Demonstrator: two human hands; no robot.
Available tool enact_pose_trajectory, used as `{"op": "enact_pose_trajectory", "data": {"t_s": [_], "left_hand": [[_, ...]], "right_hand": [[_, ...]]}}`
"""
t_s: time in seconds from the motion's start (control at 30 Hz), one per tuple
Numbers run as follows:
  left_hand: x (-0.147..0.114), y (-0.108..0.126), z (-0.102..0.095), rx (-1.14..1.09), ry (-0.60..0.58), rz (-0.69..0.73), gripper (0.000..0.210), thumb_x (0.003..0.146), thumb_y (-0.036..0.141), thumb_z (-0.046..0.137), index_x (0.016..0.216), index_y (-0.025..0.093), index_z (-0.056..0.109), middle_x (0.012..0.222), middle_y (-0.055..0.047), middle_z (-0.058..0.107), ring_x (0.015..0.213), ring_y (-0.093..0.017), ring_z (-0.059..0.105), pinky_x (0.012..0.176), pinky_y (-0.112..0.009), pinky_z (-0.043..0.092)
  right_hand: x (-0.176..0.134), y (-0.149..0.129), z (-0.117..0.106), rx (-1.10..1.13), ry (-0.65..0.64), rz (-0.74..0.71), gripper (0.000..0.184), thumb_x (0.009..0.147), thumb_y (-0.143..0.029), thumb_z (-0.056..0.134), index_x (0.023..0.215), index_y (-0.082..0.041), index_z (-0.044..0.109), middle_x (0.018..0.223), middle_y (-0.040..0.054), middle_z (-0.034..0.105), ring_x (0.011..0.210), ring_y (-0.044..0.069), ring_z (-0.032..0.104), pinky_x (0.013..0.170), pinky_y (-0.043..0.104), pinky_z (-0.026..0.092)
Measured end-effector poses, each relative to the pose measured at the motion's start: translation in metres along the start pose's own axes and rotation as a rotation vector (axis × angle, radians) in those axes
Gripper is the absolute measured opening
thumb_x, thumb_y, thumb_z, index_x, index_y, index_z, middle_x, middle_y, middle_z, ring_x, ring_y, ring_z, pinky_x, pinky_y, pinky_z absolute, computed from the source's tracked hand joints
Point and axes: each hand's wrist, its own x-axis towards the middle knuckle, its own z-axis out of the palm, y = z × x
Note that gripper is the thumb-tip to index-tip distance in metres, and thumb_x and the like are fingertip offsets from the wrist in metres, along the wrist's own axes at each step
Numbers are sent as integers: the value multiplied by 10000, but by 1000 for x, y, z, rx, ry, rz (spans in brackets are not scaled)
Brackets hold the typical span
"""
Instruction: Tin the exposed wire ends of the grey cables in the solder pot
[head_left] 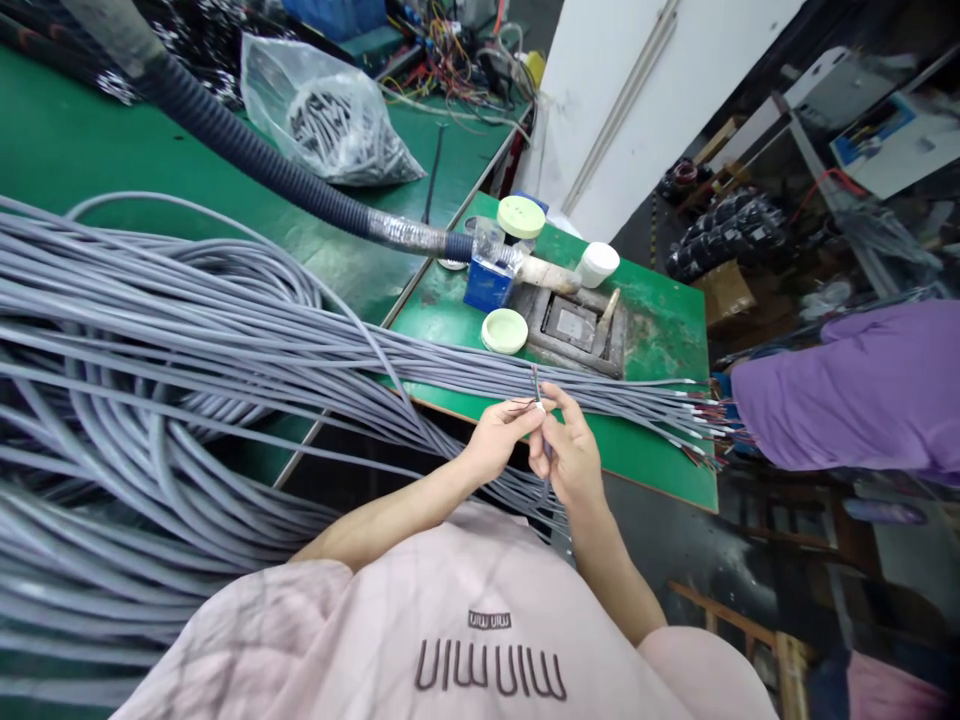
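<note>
My left hand [496, 436] pinches thin coloured wires [536, 380] at the stripped end of a grey cable. Just below it, my right hand [571, 445] is wrapped round the same grey cable [547, 465] near its white-tipped end. Dark and reddish wires fan out between the fingertips. Behind both hands a long bundle of grey cables [465, 368] runs across the green table, its stripped ends [697, 415] with coloured wires lying to the right. More grey cables hang below the table edge under my forearms.
A square metal pot or heater [574, 325] sits on the green table [667, 320], beside a blue box [487, 284] with a fume hose [300, 175]. Pale round lids [504, 331] and a white cup [598, 263] stand close by. A person in a purple top [855, 390] is at right.
</note>
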Motion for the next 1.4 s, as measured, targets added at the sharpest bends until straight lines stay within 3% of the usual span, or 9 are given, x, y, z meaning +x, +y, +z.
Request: {"op": "enact_pose_trajectory", "data": {"t_s": [0.13,0.3,0.5,0.63,0.93,1.0,1.1,1.2,1.4], "left_hand": [[-3,9,1,-49,9,-14,310,657,412,772,769,127,724,578,-7,616,532,-118,584,569,-255,474],[-8,15,1,-6,-39,-77,306,599,428,806,608,134,724,654,-43,653,657,-134,581,729,-277,456],[-13,10,-2,24,-126,-119,357,590,488,796,613,138,727,648,-62,656,653,-160,581,729,-306,448],[-15,7,-6,68,-110,-95,306,619,447,791,636,146,737,676,-65,680,681,-162,600,742,-301,453],[-15,11,-10,79,39,-64,283,579,398,827,686,155,730,686,-39,695,603,-130,605,721,-302,493],[-15,10,-13,98,53,-45,258,598,382,818,696,159,732,719,-37,699,614,-125,611,717,-294,495],[-15,8,-15,129,74,-5,260,604,389,812,686,157,727,707,-29,684,638,-126,606,716,-288,493],[-14,6,-13,157,51,31,255,603,382,814,670,157,714,691,-17,668,678,-131,601,732,-286,486],[-19,-1,-12,198,22,-22,232,649,374,788,696,156,722,735,-30,677,668,-121,598,740,-277,472]], "right_hand": [[3,-10,-12,-377,42,-155,299,812,-377,614,1073,-234,632,630,-30,632,519,110,564,519,238,476],[12,-34,-14,-707,108,-374,124,763,-288,655,851,-224,715,707,-12,620,632,120,555,637,262,476],[19,-42,-1,-494,10,-271,117,738,-315,664,684,-212,673,703,-3,603,555,110,543,497,242,438],[21,-37,6,-307,63,-242,167,725,-301,639,591,-202,628,573,-22,530,456,88,456,413,224,366],[42,-28,1,75,233,-298,184,668,-232,560,506,-200,478,480,-51,404,454,83,372,489,236,371],[39,-30,-5,-27,206,-339,191,709,-244,555,525,-202,523,479,-51,402,455,87,368,504,246,371],[28,-28,-3,-435,97,-361,149,749,-271,599,624,-201,641,560,-23,513,532,110,450,557,263,395],[20,-25,7,-687,132,-451,160,761,-274,626,619,-205,649,590,-21,527,561,112,466,578,260,395],[33,-38,-6,-423,371,-491,233,803,-291,584,600,-193,645,500,-45,424,474,95,392,505,250,345]]}}
